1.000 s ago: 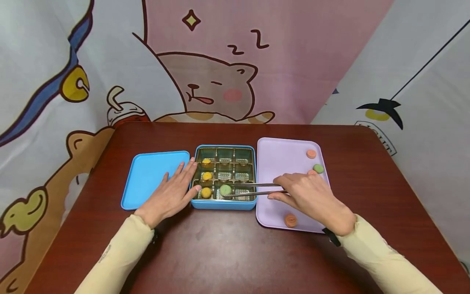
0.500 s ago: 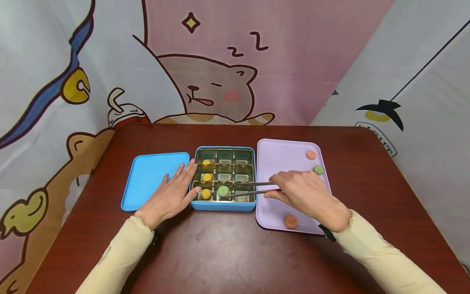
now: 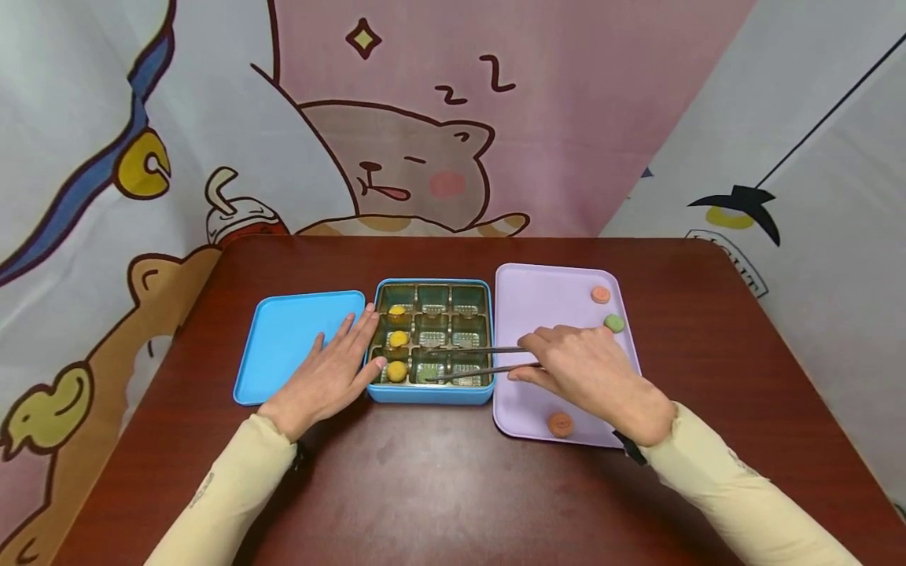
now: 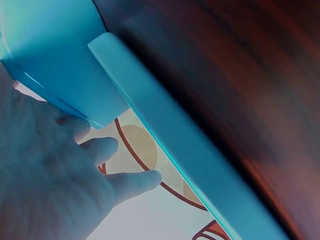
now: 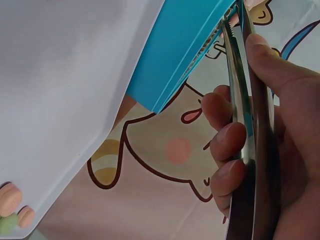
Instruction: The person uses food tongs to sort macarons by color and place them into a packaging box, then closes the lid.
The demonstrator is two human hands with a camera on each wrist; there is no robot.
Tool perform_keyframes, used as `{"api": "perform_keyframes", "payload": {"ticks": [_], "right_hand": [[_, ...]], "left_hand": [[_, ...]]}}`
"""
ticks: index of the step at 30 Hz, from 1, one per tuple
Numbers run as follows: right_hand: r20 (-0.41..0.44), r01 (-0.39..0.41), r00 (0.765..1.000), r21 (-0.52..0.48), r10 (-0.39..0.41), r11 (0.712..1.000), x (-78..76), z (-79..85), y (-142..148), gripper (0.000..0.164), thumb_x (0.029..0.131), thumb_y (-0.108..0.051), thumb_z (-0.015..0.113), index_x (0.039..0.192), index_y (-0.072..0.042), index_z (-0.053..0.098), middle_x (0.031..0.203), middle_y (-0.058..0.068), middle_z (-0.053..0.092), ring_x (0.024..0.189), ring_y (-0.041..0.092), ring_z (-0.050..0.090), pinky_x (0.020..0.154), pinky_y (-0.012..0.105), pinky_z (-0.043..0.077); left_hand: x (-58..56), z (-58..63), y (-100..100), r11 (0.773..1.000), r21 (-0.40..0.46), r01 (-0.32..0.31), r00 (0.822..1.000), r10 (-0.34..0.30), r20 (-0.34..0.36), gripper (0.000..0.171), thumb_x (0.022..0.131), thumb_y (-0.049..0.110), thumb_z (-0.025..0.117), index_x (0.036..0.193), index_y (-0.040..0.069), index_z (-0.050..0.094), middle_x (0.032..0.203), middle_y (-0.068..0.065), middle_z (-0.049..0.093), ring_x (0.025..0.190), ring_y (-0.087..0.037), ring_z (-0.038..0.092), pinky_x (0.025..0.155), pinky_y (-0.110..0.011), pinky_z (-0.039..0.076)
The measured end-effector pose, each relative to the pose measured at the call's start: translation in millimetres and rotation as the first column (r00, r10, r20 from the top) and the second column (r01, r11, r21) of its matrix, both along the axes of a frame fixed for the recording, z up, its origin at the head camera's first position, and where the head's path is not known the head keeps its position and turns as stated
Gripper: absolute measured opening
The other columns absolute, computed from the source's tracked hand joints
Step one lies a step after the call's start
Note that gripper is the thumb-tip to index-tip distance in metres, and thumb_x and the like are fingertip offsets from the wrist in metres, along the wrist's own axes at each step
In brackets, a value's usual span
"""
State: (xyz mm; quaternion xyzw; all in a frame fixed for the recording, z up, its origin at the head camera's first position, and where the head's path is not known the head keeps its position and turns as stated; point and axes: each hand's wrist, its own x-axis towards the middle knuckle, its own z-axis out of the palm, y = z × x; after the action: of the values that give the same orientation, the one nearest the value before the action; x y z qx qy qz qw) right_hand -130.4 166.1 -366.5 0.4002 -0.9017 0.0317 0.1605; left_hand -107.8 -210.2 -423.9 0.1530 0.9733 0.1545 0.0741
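Observation:
My right hand (image 3: 591, 377) holds metal tongs (image 3: 488, 371) over the blue box (image 3: 432, 397); its curled fingers grip them in the right wrist view. The tong arms stand apart, tips over the front middle compartment. A green macaron (image 3: 428, 372) lies low in that compartment, dim and hard to make out. Several yellow macarons (image 3: 397, 371) fill the left column, one per compartment. With its fingers fairly straight, my left hand (image 3: 329, 373) rests against the box's left edge, also in the left wrist view (image 4: 55, 165).
Right of the box lies a lilac tray (image 3: 545, 295) bearing orange macarons (image 3: 561, 424) and a green one (image 3: 614, 323); one orange macaron sits mostly behind the right hand. A blue lid (image 3: 283, 338) lies to the left. A printed cloth (image 3: 566, 118) hangs behind the table.
The green macaron between the tong tips has shifted slightly left and dropped into the front middle compartment, let go by the tongs. The right hand moved slightly left; the left hand stayed in place.

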Motion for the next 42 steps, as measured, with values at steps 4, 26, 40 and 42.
{"api": "perform_keyframes", "payload": {"ticks": [4, 26, 40, 42], "right_hand": [[0.022, -0.003, 1.000, -0.032, 0.004, 0.999, 1.9, 1.9, 8.6, 0.041, 0.086, -0.048, 0.083, 0.099, -0.011, 0.075, 0.074, -0.004, 0.066, 0.059, 0.012, 0.059, 0.044, 0.030, 0.042], [0.089, 0.326, 0.945, -0.252, -0.314, 0.911, 31.8, -5.2, 125.7, 0.042, 0.075, -0.031, 0.093, 0.107, -0.012, 0.073, 0.077, -0.008, 0.065, 0.057, 0.004, 0.047, 0.045, 0.028, 0.039], [0.063, 0.482, 0.875, -0.197, -0.480, 0.854, 37.8, -17.4, 180.7, 0.053, 0.072, -0.036, 0.094, 0.109, -0.007, 0.071, 0.068, 0.001, 0.063, 0.048, 0.009, 0.039, 0.038, 0.029, 0.030], [0.067, 0.501, 0.865, -0.188, -0.498, 0.845, 34.8, -20.2, 187.3, 0.054, 0.072, -0.036, 0.094, 0.110, -0.006, 0.070, 0.072, 0.006, 0.067, 0.048, 0.011, 0.041, 0.037, 0.030, 0.030]], "left_hand": [[-0.1, 0.8, 0.7, 1.000, 0.000, 0.001, 1.000, -0.001, 0.003, 0.077, 0.110, 0.056, 0.036, 0.168, 0.013, 0.008, 0.174, -0.001, -0.001, 0.159, -0.032, 0.007, 0.118, -0.073, 0.013], [5.9, 2.1, -4.3, 1.000, 0.007, -0.018, 1.000, 0.018, -0.006, 0.078, 0.110, 0.054, 0.039, 0.168, 0.011, 0.010, 0.175, -0.005, 0.003, 0.159, -0.037, 0.008, 0.116, -0.075, 0.012], [1.3, 1.5, 3.1, 1.000, 0.008, 0.005, 1.000, -0.005, -0.003, 0.078, 0.110, 0.052, 0.042, 0.168, 0.011, 0.010, 0.174, -0.004, 0.002, 0.158, -0.038, 0.008, 0.116, -0.076, 0.013], [2.1, 1.8, 2.7, 1.000, 0.005, 0.003, 1.000, -0.003, -0.002, 0.078, 0.110, 0.052, 0.042, 0.168, 0.011, 0.009, 0.174, -0.004, 0.002, 0.158, -0.038, 0.009, 0.116, -0.075, 0.013]]}}
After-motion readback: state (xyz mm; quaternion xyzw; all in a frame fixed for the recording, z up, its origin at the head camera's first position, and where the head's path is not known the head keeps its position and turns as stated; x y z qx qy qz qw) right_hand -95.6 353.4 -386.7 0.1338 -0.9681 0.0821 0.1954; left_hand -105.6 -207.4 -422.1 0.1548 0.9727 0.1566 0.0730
